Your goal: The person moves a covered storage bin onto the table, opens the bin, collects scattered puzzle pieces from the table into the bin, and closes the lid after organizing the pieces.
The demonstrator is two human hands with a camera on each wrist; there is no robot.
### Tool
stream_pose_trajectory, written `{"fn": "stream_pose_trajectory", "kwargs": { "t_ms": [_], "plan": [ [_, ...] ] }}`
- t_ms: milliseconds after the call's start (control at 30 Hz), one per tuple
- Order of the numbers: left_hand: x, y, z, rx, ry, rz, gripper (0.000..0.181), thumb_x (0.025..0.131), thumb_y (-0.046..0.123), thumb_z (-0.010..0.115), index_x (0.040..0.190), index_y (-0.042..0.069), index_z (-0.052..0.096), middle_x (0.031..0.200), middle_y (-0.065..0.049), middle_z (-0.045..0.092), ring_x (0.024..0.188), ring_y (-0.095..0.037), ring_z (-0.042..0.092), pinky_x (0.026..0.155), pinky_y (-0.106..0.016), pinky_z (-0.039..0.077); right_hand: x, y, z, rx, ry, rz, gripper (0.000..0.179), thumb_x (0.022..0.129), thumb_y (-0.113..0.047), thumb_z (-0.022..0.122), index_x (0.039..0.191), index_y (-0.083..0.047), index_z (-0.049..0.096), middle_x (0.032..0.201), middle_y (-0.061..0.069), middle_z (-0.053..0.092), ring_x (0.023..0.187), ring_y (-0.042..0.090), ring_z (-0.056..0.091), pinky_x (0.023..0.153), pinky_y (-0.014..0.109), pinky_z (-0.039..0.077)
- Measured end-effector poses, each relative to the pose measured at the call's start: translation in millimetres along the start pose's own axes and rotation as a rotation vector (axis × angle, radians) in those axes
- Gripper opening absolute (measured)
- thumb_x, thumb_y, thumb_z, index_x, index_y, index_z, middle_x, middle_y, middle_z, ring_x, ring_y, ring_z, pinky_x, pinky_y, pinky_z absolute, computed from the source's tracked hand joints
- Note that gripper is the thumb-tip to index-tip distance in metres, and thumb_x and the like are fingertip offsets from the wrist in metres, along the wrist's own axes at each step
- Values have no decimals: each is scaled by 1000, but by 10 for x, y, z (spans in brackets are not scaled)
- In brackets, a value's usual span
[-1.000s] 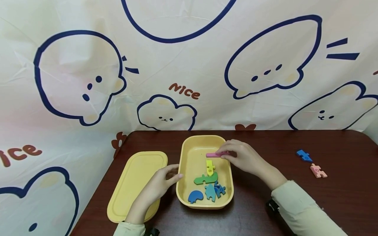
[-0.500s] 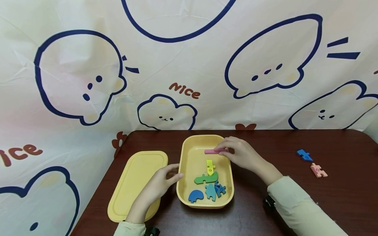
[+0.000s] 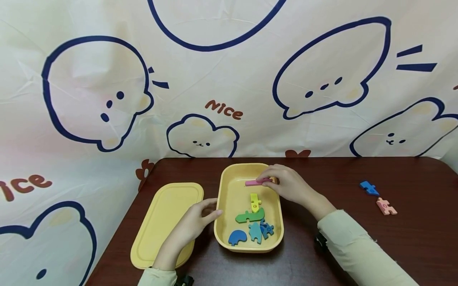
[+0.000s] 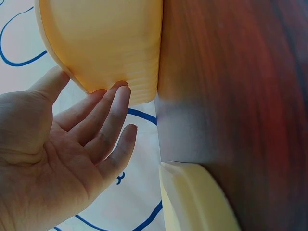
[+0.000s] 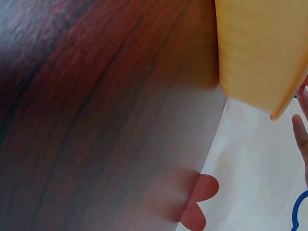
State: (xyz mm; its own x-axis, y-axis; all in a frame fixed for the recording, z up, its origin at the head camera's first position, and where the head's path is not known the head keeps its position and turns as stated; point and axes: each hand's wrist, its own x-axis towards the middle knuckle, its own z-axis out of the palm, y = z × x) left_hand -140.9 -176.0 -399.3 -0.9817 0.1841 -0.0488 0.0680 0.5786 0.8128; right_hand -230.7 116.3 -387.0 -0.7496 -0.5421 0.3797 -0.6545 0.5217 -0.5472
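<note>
A yellow rectangular box (image 3: 216,229) without its lid stands on the table, with several puzzle pieces inside. My left hand (image 3: 195,220) holds its left wall, thumb over the rim and fingertips (image 4: 123,87) against the outside. My right hand (image 3: 289,184) pinches a pink puzzle piece (image 3: 252,183), seen edge-on, over the far end of the box; the fingers cover its right part. Below it in the box lie a yellow piece (image 3: 255,202), a green piece (image 3: 249,216), a light blue piece (image 3: 255,232), a dark blue piece (image 3: 266,228) and a rounded blue piece (image 3: 237,237).
The yellow lid (image 3: 157,222) lies left of the box, partly under my left forearm. On the right side of the brown table (image 3: 322,171) are a blue puzzle piece (image 3: 369,188) and a pink one (image 3: 385,206). A printed cloth (image 3: 257,99) hangs behind the table.
My right hand has moved left and slightly away from me with the pink puzzle piece, further over the box. The left hand and the other pieces have stayed put.
</note>
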Motion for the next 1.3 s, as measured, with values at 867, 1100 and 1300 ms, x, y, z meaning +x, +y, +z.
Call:
{"fn": "stream_pose_trajectory", "kwargs": {
  "t_ms": [867, 1100, 1300],
  "plan": [
    [6, -15, 3, 5, 4, -2, 40, 97, 20, 66, 132, 2, 61, 114, -7, 68, 105, -24, 65, 90, -43, 52, -27, 94, 100, -57, 17, -54, 19, 84, -8, 79, 98, -20, 78, 101, -7, 71, 94, 11, 60, 80, 32, 54],
    [4, -12, 3, 3, 4, 2, 40, 97, 19, 66, 132, 1, 60, 114, -9, 68, 105, -25, 65, 90, -44, 52, -38, 98, 99, -67, 33, -53, 20, 83, -4, 80, 99, -15, 78, 102, -3, 71, 96, 14, 61, 81, 33, 54],
    [6, -14, 6, 4, 4, 8, 39, 97, 18, 66, 131, 0, 61, 114, -9, 68, 104, -25, 65, 90, -44, 52, -55, 93, 92, -71, 37, -20, 20, 84, -3, 78, 101, -14, 78, 105, 0, 71, 102, 18, 62, 86, 38, 54]
  ]
}}
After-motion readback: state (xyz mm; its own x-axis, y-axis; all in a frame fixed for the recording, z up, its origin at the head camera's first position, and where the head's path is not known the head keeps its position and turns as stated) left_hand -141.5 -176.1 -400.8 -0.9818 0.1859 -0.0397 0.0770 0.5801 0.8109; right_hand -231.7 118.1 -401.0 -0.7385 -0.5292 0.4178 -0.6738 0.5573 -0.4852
